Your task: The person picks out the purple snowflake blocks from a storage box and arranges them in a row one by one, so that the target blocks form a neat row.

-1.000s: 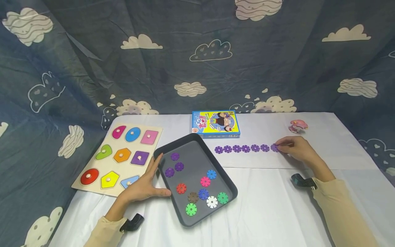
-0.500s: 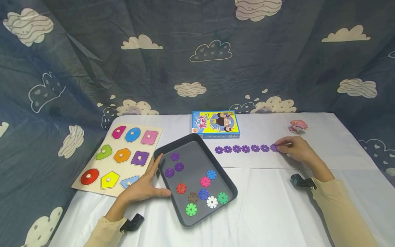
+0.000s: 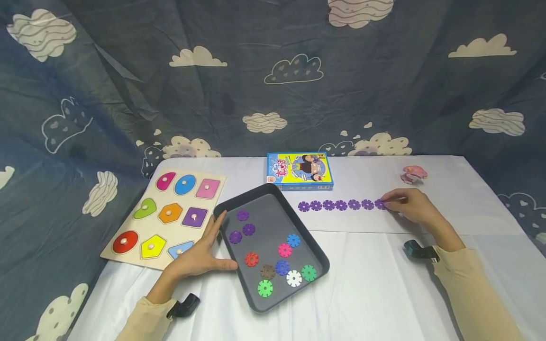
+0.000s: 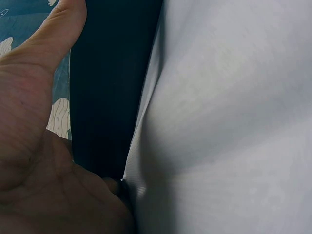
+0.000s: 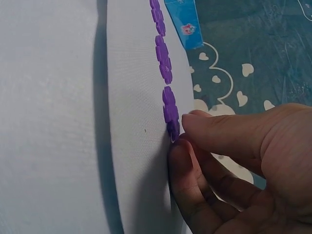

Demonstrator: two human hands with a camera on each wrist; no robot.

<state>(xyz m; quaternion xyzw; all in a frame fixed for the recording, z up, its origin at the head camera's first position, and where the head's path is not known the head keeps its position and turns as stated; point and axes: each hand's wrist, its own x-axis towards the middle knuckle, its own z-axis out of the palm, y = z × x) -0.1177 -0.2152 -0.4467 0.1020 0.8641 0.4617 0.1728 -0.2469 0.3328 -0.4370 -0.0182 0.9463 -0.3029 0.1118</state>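
My right hand [image 3: 411, 208] pinches a purple interlocking disc [image 3: 379, 204] between thumb and fingertips, at the right end of a straight row of purple notched discs [image 3: 341, 205]. In the right wrist view, the fingertips meet at the end of that row, and the fingers [image 5: 183, 161] partly cover the held disc. My left hand [image 3: 194, 259] lies along the left side of a dark grey tray [image 3: 294, 215], fingers extended against the rim and thumb spread toward the near part. Inside the tray are purple discs [image 3: 249, 229] and several discs in other colours, including a white disc [image 3: 294, 278].
A wooden shape puzzle board [image 3: 147, 222] lies left of the tray, partly behind the left hand. Behind the row stand a blue and yellow card box [image 3: 300, 171] and a small pink toy figure [image 3: 414, 174]. A cloud-patterned curtain [image 3: 239, 90] closes off the back.
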